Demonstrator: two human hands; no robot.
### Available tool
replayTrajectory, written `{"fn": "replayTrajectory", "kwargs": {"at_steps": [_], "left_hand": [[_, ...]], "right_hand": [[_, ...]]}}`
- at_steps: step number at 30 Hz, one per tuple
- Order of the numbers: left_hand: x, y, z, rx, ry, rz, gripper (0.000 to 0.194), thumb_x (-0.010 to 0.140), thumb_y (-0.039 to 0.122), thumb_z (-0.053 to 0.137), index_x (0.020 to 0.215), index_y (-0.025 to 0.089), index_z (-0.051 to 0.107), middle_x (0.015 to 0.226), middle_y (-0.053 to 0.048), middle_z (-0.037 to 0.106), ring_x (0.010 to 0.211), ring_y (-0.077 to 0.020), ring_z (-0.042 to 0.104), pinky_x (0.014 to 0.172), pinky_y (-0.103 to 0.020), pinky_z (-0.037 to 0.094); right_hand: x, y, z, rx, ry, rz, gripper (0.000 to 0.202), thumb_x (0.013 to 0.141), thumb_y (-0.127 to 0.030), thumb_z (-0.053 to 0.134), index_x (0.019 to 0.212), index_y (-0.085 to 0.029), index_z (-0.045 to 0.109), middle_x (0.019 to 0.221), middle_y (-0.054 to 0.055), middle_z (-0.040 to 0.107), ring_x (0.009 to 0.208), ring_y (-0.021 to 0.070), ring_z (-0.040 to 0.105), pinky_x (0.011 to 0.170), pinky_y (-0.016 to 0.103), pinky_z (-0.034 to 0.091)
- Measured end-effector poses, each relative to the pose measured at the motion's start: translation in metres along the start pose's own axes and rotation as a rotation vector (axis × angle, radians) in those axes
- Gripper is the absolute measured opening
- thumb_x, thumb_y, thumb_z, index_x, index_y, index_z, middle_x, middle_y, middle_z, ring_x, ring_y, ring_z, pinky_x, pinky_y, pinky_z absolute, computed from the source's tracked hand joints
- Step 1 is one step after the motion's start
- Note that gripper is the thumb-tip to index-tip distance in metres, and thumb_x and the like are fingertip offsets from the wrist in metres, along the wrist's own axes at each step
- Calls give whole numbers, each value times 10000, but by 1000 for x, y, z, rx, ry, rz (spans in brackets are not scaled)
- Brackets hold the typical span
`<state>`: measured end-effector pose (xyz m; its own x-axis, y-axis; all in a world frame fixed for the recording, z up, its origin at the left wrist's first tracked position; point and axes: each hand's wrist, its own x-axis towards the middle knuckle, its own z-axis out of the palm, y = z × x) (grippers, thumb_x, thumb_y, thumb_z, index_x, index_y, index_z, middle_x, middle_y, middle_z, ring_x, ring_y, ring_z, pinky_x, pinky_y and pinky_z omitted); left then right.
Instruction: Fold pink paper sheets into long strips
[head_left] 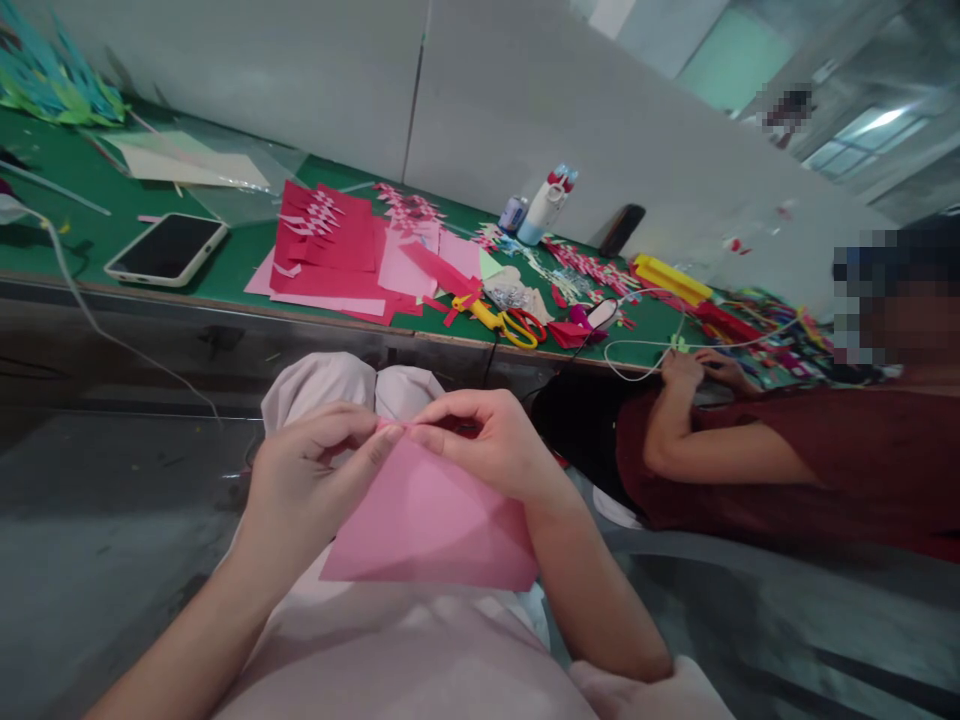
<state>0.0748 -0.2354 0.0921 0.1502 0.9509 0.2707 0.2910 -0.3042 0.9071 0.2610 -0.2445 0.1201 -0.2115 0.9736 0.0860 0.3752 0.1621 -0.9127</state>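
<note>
A sheet of pink paper [442, 520] hangs over my lap, its far edge pinched between both hands. My left hand [315, 480] grips that edge with thumb and fingertips. Close beside it, my right hand [487, 440] pinches the same edge, the two thumbs nearly meeting. Whether the edge is folded there is hidden by the fingers. Beyond my knees on the green table [45, 240] lie red paper sheets [345, 240] and scissors [495, 318] with yellow handles.
A phone [169, 248] lies at the table's left. A white bottle [545, 208], a yellow tray [671, 280] and cut paper strips [589, 268] are further right. A white cable [71, 280] dangles off the edge. At right sits a co-worker [750, 450], hands on the table.
</note>
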Motion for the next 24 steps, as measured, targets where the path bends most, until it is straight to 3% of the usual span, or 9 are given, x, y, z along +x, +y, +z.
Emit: {"fn": "replayTrajectory", "kwargs": {"at_steps": [9,24], "left_hand": [[1,-8,-2,-76,-92,-5,139,808,327,674,728,237,743,801,-18,730,741,-161,648,635,-242,503],[6,-20,-3,-386,-196,-311,155,715,354,776,680,207,742,731,-48,731,693,-174,655,601,-253,536]], "right_hand": [[-1,-2,-2,-114,2,-40,114,830,-249,664,825,-176,751,789,4,729,733,121,649,678,208,476],[1,-2,0,-111,-85,-1,128,823,-254,662,779,-163,741,762,13,722,701,122,622,658,216,464]]}}
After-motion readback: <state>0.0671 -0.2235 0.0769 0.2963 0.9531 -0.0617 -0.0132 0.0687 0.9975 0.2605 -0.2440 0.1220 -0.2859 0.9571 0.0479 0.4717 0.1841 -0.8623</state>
